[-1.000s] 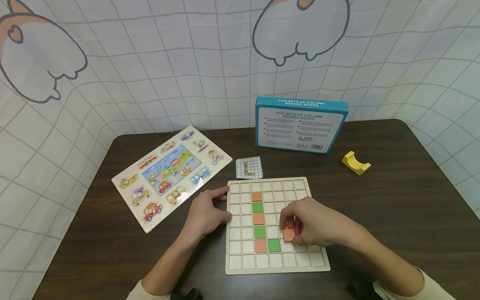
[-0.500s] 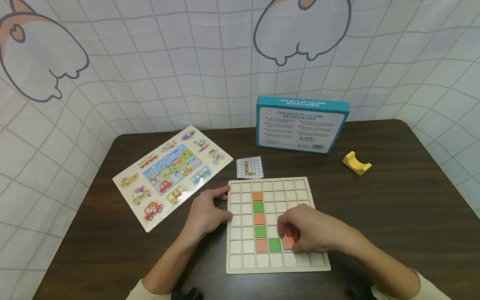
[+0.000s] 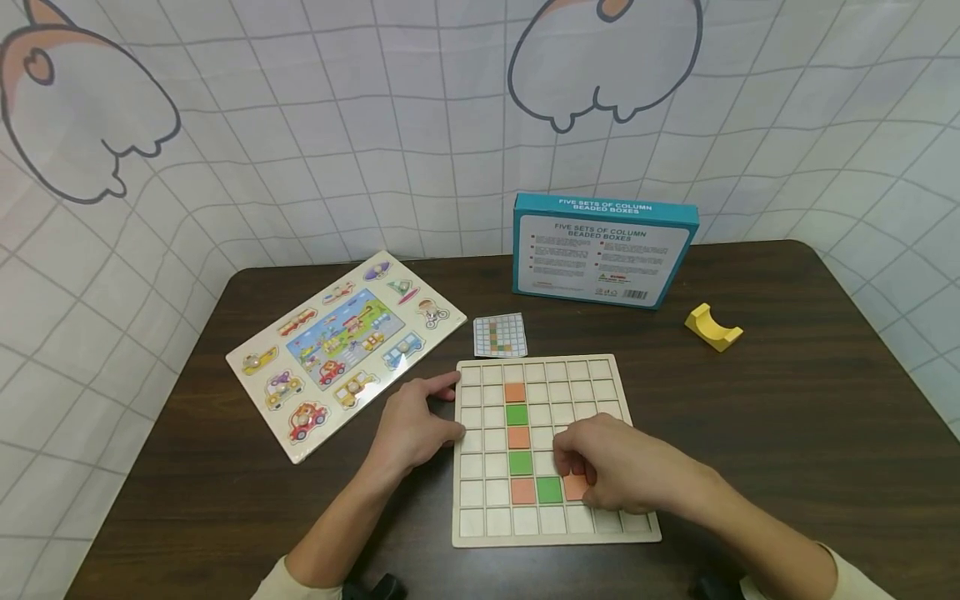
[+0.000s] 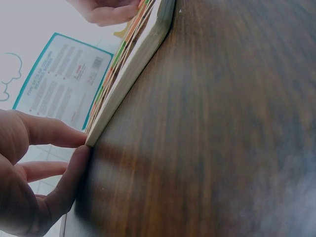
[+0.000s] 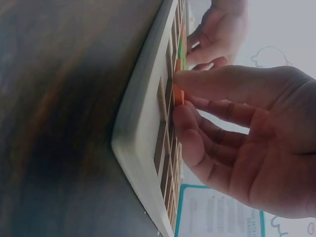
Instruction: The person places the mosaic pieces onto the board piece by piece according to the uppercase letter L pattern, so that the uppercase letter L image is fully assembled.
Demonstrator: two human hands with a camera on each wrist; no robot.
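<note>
A pale wooden grid board [image 3: 556, 522] lies on the table. Orange and green square tiles, among them a green tile [image 3: 549, 490], form a column that turns right at the bottom. My right hand [image 3: 626, 467] pinches an orange tile [image 3: 574, 487] between thumb and fingers, beside that green tile; in the right wrist view the orange tile [image 5: 179, 94] sits at the grid at a slight tilt. My left hand [image 3: 411, 425] touches the board's left edge, its thumb and index finger spread apart along it. In the left wrist view those fingertips [image 4: 81, 153] meet the edge.
A small printed pattern card [image 3: 500, 335] lies behind the board. To the left is a vehicle picture puzzle [image 3: 322, 408]. A blue-and-white box [image 3: 600, 254] stands at the back, and a yellow curved block [image 3: 711, 327] lies at right. A grid-patterned curtain hangs behind the table.
My right hand has brought the orange tile down toward the near edge, into line with the bottom green tile. My left hand has stayed at the board's edge.
</note>
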